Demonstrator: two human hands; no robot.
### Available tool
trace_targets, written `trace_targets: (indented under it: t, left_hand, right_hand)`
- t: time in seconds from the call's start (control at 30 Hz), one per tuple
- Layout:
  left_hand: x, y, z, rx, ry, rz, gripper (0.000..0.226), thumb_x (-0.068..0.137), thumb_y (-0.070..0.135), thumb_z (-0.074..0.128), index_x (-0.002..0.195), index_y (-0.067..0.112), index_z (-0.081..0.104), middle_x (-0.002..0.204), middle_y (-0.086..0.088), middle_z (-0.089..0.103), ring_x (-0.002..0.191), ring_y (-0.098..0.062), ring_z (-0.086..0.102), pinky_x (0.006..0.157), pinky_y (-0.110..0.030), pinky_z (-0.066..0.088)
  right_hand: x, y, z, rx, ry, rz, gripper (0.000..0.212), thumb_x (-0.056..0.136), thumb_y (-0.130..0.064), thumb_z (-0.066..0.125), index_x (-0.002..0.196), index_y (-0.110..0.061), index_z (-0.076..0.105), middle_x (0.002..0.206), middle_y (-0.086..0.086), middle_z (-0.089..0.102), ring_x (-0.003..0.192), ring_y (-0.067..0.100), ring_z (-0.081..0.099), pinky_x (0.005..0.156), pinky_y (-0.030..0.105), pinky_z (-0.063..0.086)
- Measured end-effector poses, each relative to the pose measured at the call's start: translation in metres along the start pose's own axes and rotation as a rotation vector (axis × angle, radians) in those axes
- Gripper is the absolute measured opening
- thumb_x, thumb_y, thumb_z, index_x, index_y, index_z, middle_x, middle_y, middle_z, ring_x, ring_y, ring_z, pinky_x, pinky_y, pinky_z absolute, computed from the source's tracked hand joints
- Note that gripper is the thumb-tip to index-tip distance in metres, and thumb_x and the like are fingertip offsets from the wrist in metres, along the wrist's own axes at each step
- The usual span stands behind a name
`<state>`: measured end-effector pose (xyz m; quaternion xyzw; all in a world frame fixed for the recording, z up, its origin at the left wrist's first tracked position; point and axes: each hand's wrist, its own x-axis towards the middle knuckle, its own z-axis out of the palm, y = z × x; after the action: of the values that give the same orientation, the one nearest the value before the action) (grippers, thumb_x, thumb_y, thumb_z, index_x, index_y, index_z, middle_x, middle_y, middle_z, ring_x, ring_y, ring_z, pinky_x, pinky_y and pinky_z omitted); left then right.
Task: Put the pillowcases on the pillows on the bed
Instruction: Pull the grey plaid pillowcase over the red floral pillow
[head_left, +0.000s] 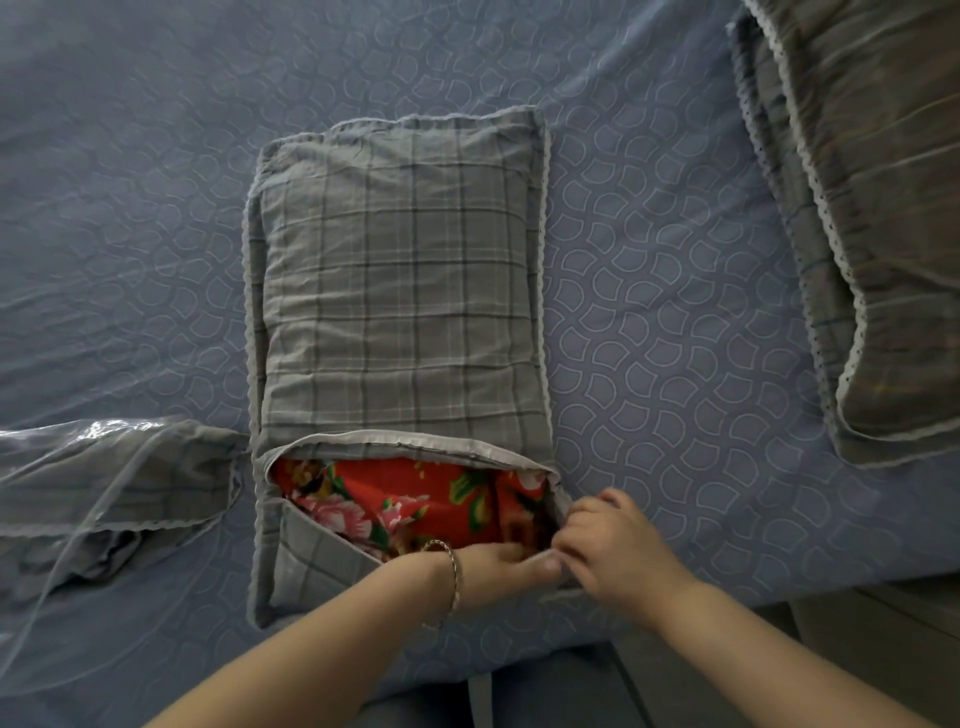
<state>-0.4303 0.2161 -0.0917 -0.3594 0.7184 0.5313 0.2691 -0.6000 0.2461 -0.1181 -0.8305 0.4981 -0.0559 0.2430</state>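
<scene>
Pillow (415, 499): red floral, exposed at pillowcase (395, 291) opening.
Left hand (493, 569): pinches flap edge.
Right hand (613, 551): grips adjoining pillowcase corner.

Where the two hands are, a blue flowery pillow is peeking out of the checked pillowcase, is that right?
Not quite. The head view shows the pillow is red with flowers, not blue. It does peek out of the checked pillowcase, right where the left hand and right hand are.
</scene>
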Motion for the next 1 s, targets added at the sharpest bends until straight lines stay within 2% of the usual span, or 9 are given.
trace_targets:
  t: [0.13,0.27,0.37,0.43,0.53,0.6,0.77,0.9,1.0]
  left_hand:
    - [-0.034,-0.029,-0.028,0.125,0.223,-0.235,0.033,0.091,0.049,0.045,0.103,0.022,0.061,0.094,0.003,0.061,0.095,-0.018,0.059,0.074,-0.024,0.042]
    - [-0.060,-0.078,-0.052,0.401,0.444,-0.454,0.058,0.083,0.070,0.030,0.100,0.026,0.064,0.101,0.004,0.068,0.096,-0.015,0.063,0.073,-0.025,0.045]
    - [-0.055,-0.090,-0.044,0.454,0.604,-0.466,0.037,0.059,0.049,0.081,0.061,0.015,0.066,0.057,-0.004,0.066,0.049,-0.015,0.064,0.042,-0.022,0.044]
    - [-0.041,-0.087,-0.035,0.434,0.696,-0.448,0.042,0.038,0.034,0.092,0.051,0.014,0.057,0.040,-0.003,0.055,0.030,-0.016,0.052,0.032,-0.018,0.035]
    - [-0.024,-0.065,-0.029,0.473,0.825,-0.304,0.042,0.054,0.016,0.075,0.086,0.015,0.048,0.068,-0.007,0.062,0.051,-0.025,0.061,0.041,-0.027,0.044]
    - [-0.013,-0.048,-0.030,0.510,0.744,-0.210,0.064,0.051,0.018,0.078,0.107,0.016,0.045,0.096,-0.011,0.063,0.074,-0.029,0.064,0.054,-0.032,0.050]
    - [0.007,-0.024,-0.037,0.339,0.258,-0.178,0.038,0.093,0.021,0.042,0.131,0.023,0.042,0.130,-0.005,0.041,0.115,-0.028,0.050,0.083,-0.035,0.042]
    - [0.012,-0.024,-0.026,0.325,0.294,-0.342,0.033,0.096,0.034,0.039,0.123,0.021,0.051,0.131,-0.003,0.045,0.113,-0.027,0.051,0.088,-0.035,0.043]
    - [0.011,-0.010,-0.023,0.248,0.418,-0.484,0.040,0.096,0.043,0.032,0.116,0.015,0.052,0.123,-0.006,0.049,0.110,-0.029,0.052,0.086,-0.037,0.043]
  right_hand:
    - [0.015,0.005,-0.006,0.013,0.113,0.060,0.025,0.080,-0.036,0.045,0.065,-0.026,0.062,0.059,-0.012,0.058,0.062,0.011,0.057,0.074,0.027,0.030]
    - [0.049,-0.009,0.001,-0.043,0.162,0.146,0.029,0.078,-0.040,0.044,0.062,-0.026,0.063,0.058,-0.010,0.057,0.059,0.014,0.058,0.066,0.028,0.027]
    - [0.071,-0.023,0.019,0.101,0.221,0.391,0.015,0.073,-0.032,0.065,0.065,-0.020,0.066,0.072,-0.001,0.059,0.070,0.021,0.059,0.067,0.030,0.039]
    - [0.073,-0.020,0.030,0.401,0.212,0.801,0.025,0.069,-0.018,0.079,0.086,-0.009,0.062,0.097,0.010,0.055,0.092,0.028,0.054,0.080,0.033,0.041]
    - [0.062,-0.011,0.039,1.221,0.134,1.359,0.045,0.074,-0.029,0.077,0.106,-0.004,0.056,0.111,0.014,0.060,0.105,0.028,0.057,0.094,0.036,0.045]
    - [0.053,-0.008,0.040,1.546,0.039,1.416,0.028,0.085,-0.032,0.065,0.101,-0.009,0.064,0.103,0.014,0.067,0.098,0.028,0.063,0.091,0.038,0.049]
    - [0.043,-0.005,0.028,1.501,0.164,1.214,0.015,0.086,-0.018,0.063,0.079,-0.005,0.067,0.090,0.023,0.067,0.088,0.032,0.060,0.082,0.044,0.048]
    - [0.032,-0.006,0.018,1.563,0.162,1.120,0.029,0.063,-0.041,0.077,0.066,-0.012,0.071,0.079,0.019,0.058,0.076,0.028,0.049,0.069,0.037,0.041]
    - [0.029,-0.001,0.018,1.662,0.138,1.100,0.014,0.083,-0.018,0.064,0.073,-0.011,0.071,0.072,0.012,0.067,0.067,0.023,0.060,0.067,0.029,0.047]
